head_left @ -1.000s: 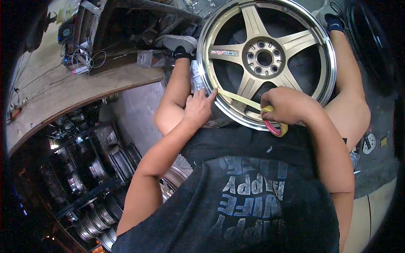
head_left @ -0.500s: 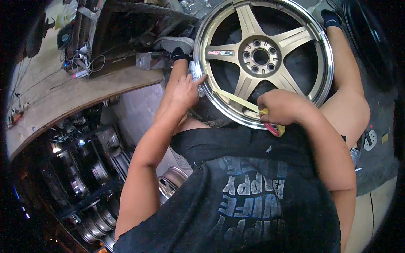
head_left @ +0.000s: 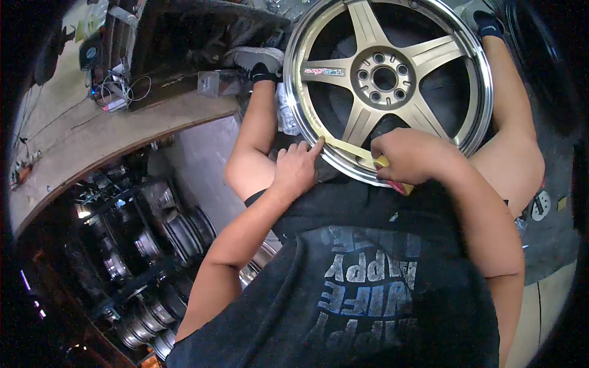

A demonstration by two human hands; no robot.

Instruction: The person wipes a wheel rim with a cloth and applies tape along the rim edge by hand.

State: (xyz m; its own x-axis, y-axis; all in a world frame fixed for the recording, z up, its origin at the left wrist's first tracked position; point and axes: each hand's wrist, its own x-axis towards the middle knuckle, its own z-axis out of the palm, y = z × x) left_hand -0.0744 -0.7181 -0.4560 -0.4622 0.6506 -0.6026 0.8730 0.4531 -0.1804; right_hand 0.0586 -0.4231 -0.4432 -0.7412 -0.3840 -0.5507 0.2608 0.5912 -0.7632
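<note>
A bronze five-spoke wheel [head_left: 423,55] with a polished silver lip lies between my legs. Yellow tape [head_left: 353,149] runs along the inner edge of the lip at the left and lower left, then stretches to a roll [head_left: 402,186] with a pink core. My right hand [head_left: 405,156] is closed round the roll, over the lower part of the wheel; it hides much of the roll. My left hand [head_left: 297,165] is at the lower left rim, its index fingertip on the tape and its other fingers spread, holding nothing.
A wooden board [head_left: 184,116] with cables [head_left: 123,92] curves along the left. Several wheels [head_left: 144,245] stand on a rack below it. A clear plastic box [head_left: 215,83] lies near my left shoe. A white perforated disc [head_left: 540,206] is at the right.
My left hand has left the rim's left side and moved down and right, its fingertip now on the tape. The right hand has stayed closed on the roll, and the free tape span looks shorter.
</note>
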